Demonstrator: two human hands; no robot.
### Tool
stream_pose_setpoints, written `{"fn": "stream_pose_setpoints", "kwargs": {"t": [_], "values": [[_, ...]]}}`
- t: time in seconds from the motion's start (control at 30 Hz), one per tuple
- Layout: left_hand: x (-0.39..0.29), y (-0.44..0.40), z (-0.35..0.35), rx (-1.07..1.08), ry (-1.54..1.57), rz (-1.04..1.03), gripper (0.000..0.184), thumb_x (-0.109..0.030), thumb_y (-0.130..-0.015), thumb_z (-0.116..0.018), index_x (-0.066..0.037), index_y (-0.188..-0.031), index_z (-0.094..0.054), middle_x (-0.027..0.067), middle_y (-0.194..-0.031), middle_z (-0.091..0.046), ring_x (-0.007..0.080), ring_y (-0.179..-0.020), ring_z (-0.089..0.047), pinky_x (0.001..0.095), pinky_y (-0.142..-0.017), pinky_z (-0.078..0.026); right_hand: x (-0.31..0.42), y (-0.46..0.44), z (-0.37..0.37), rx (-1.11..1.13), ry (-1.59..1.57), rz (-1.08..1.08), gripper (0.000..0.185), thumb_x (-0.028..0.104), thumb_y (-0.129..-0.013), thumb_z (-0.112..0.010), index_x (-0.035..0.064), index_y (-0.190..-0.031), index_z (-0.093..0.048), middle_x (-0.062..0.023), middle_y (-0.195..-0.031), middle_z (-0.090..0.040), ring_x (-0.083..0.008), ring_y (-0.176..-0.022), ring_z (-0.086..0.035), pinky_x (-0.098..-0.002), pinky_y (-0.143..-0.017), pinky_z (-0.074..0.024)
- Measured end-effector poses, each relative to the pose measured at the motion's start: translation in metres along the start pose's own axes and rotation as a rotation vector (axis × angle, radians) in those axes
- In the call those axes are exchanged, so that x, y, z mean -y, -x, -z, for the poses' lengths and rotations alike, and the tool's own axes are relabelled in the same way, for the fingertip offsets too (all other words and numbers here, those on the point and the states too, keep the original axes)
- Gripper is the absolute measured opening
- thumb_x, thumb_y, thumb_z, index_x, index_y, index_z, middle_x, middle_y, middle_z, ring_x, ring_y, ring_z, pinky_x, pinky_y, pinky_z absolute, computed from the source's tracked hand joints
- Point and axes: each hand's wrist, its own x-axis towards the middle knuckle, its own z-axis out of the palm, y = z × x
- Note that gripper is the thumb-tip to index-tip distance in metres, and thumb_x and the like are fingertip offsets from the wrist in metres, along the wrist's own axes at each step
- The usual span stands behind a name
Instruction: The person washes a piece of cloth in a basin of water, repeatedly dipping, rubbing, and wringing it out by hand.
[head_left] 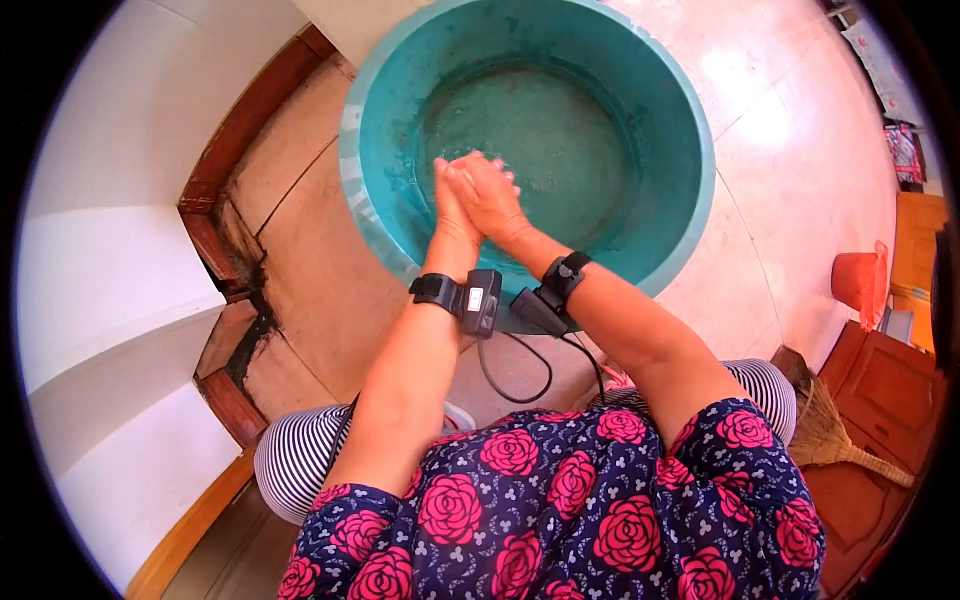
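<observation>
My left hand (449, 212) and my right hand (488, 196) are pressed together, palm to palm, with fingers closed round each other. They are over the near left part of a large round teal tub (655, 150). The right hand lies partly over the left, and several fingertips show at its far side. Between the palms nothing can be made out. Shallow water (525, 125) appears to cover the tub's bottom, with small splashes close to the fingers. Each wrist wears a black strap with a small box and a cable.
White steps or ledges (120, 270) with a dark red skirting (228, 130) stand on the left. Pale floor tiles (770, 200) surround the tub. At right are an orange-red bin (860, 276), a straw broom (822, 428) and a reddish wooden cabinet (885, 385).
</observation>
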Motion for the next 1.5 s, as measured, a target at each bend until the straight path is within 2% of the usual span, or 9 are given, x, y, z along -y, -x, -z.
{"fn": "stream_pose_setpoints", "kwargs": {"t": [0.13, 0.3, 0.53, 0.6, 0.77, 1.07, 1.17, 1.37, 1.5], "values": [[0.017, -0.002, -0.028, 0.131, -0.015, -0.012, 0.05, -0.052, -0.083, -0.041, -0.006, -0.1, -0.05, 0.0152, -0.105, -0.052, 0.0338, -0.093, -0.052, 0.0474, -0.085, -0.042, 0.01, -0.016, 0.03, 0.132, 0.129, -0.2, 0.026, 0.031, -0.084, -0.048, 0.008, -0.092, -0.056, -0.0149, -0.099, -0.058, -0.0314, -0.089, -0.055, -0.0381, -0.075, -0.0447], [0.029, 0.001, -0.024, -0.058, -0.157, -0.055, 0.051, -0.054, -0.084, -0.036, -0.011, -0.106, -0.049, 0.0073, -0.112, -0.051, 0.0238, -0.102, -0.048, 0.0361, -0.092, -0.037, -0.038, -0.015, 0.002, -0.189, -0.014, -0.147, 0.024, 0.025, -0.084, -0.043, 0.0061, -0.089, -0.058, -0.0168, -0.089, -0.056, -0.0342, -0.089, -0.052, -0.0422, -0.079, -0.0413], [-0.002, -0.014, 0.012, 0.605, 0.169, -0.029, 0.053, -0.061, -0.082, -0.033, -0.015, -0.101, -0.051, 0.0037, -0.099, -0.053, 0.0203, -0.095, -0.049, 0.0338, -0.084, -0.039, -0.02, 0.0, -0.022, -0.177, -0.151, 0.157, 0.026, 0.022, -0.084, -0.043, 0.0026, -0.093, -0.057, -0.0176, -0.091, -0.057, -0.0354, -0.089, -0.05, -0.0442, -0.077, -0.0406], [0.016, 0.008, -0.03, -0.161, -0.216, -0.061, 0.033, -0.04, -0.088, -0.039, -0.014, -0.104, -0.052, 0.0008, -0.098, -0.055, 0.0156, -0.091, -0.051, 0.0309, -0.077, -0.042, -0.046, -0.015, -0.007, -0.031, 0.102, 0.045, 0.033, 0.027, -0.085, -0.044, 0.0001, -0.1, -0.055, -0.02, -0.099, -0.056, -0.0358, -0.096, -0.051, -0.0383, -0.083, -0.0398], [0.02, 0.001, -0.021, -0.238, -0.753, -0.075, 0.032, -0.033, -0.09, -0.04, -0.007, -0.105, -0.052, 0.0042, -0.093, -0.058, 0.0144, -0.081, -0.056, 0.0307, -0.072, -0.045, -0.074, -0.018, 0.011, -0.052, -0.208, -0.243, 0.039, 0.034, -0.087, -0.04, -0.0001, -0.094, -0.057, -0.0179, -0.089, -0.058, -0.0325, -0.089, -0.052, -0.0393, -0.077, -0.0409], [0.012, -0.01, -0.001, -0.567, -1.009, -0.449, 0.03, -0.03, -0.09, -0.041, -0.004, -0.097, -0.054, 0.0085, -0.087, -0.059, 0.017, -0.073, -0.058, 0.0309, -0.06, -0.048, -0.052, -0.023, 0.048, 0.611, -0.811, -0.561, 0.039, 0.031, -0.074, -0.065, 0.0065, -0.103, -0.057, -0.0029, -0.094, -0.059, -0.0167, -0.089, -0.053, -0.0275, -0.074, -0.0405], [-0.003, -0.018, -0.008, -0.578, -0.853, -0.513, 0.031, -0.029, -0.09, -0.041, -0.001, -0.091, -0.054, 0.0079, -0.079, -0.058, 0.0159, -0.065, -0.056, 0.029, -0.053, -0.045, -0.075, -0.033, 0.052, 0.573, -0.762, -0.619, 0.033, 0.029, -0.072, -0.068, 0.0076, -0.095, -0.059, -0.0017, -0.085, -0.059, -0.0143, -0.077, -0.053, -0.0253, -0.067, -0.0401], [-0.04, -0.014, -0.005, -0.869, -0.568, -0.466, 0.03, -0.028, -0.091, -0.036, -0.006, -0.076, -0.05, 0.0023, -0.06, -0.051, 0.0112, -0.047, -0.049, 0.0217, -0.037, -0.035, -0.125, -0.034, 0.084, -0.11, -0.696, -0.678, 0.02, 0.021, -0.069, -0.07, 0.008, -0.079, -0.058, 0.0004, -0.073, -0.055, -0.0108, -0.065, -0.048, -0.0254, -0.056, -0.0365], [-0.029, -0.014, -0.003, -0.875, -0.375, -0.452, 0.024, -0.023, -0.089, -0.035, -0.006, -0.081, -0.05, 0.0045, -0.069, -0.055, 0.014, -0.058, -0.054, 0.0256, -0.05, -0.039, -0.172, -0.027, 0.077, 0.027, -0.429, -0.533, 0.019, 0.02, -0.068, -0.069, 0.006, -0.074, -0.058, -0.003, -0.071, -0.056, -0.0157, -0.067, -0.052, -0.0287, -0.059, -0.0402]]}}
